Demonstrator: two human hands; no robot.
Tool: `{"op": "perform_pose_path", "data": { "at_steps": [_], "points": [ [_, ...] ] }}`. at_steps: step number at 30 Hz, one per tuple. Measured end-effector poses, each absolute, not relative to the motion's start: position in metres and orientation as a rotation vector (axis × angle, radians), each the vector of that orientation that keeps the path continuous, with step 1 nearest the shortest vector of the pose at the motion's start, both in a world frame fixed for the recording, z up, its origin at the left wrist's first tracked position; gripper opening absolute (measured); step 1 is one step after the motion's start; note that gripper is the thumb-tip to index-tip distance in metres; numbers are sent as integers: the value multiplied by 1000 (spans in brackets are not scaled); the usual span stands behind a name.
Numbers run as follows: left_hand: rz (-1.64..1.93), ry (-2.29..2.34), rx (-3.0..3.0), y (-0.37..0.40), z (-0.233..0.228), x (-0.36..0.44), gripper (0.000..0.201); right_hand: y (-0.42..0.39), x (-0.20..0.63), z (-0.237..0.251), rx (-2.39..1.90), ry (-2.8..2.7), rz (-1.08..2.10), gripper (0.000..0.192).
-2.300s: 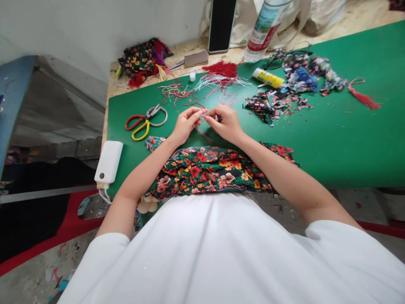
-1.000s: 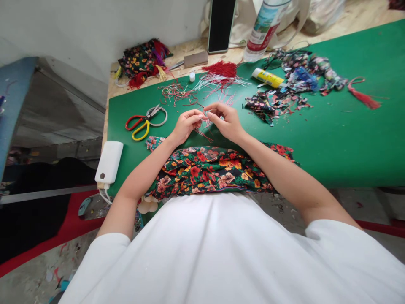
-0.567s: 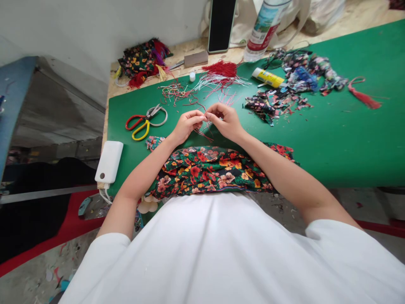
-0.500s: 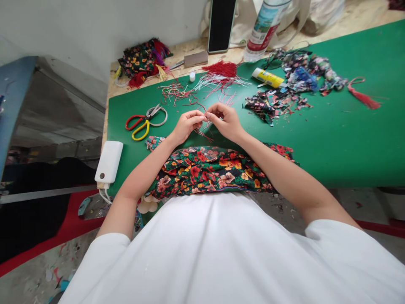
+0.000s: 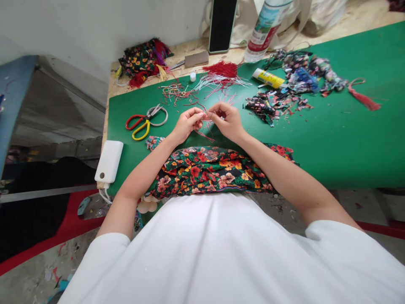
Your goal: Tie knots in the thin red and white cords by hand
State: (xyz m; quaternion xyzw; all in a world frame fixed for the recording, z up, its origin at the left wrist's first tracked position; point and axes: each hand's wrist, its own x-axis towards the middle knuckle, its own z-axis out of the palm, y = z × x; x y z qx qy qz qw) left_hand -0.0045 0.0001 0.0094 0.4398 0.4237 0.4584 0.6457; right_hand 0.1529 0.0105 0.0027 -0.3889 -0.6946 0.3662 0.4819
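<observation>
My left hand (image 5: 190, 123) and my right hand (image 5: 226, 121) meet fingertip to fingertip above the green mat. Both are closed in a pinch on thin reddish cord (image 5: 204, 135), whose loose ends hang below the left fingers. Exactly how the cord runs between the fingertips is too small to tell. Beyond the hands lie a tangle of short cords (image 5: 177, 93) and a bundle of red and white threads (image 5: 220, 71). Scissors (image 5: 147, 122) with one red and one yellow handle rest left of my left hand. Flowered fabric (image 5: 215, 169) lies bunched beneath my wrists, against my shirt.
A white power bank (image 5: 109, 161) with a cable sits at the left edge. Fabric scraps (image 5: 272, 105), a yellow glue tube (image 5: 268, 78) and a red tassel (image 5: 363, 96) lie to the right. A phone (image 5: 222, 25) and a water bottle (image 5: 264, 29) stand at the back.
The fingertips have shifted very slightly apart, with the right hand a touch higher. Everything else on the mat stays as it was.
</observation>
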Motion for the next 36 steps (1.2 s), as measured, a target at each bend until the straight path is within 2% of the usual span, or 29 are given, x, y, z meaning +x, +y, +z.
{"op": "perform_pose_path", "data": {
  "at_steps": [7, 18, 36],
  "points": [
    [996, 940, 1046, 0, 8, -7, 17, 9, 153, 3, -951, -1703, 826, 31],
    [962, 914, 1059, 0, 9, -8, 17, 10, 156, 1, -955, -1850, 524, 27],
    [993, 944, 1061, -1, 11, -5, 15, 11, 157, -1, -974, -1906, 459, 31]
  ]
}}
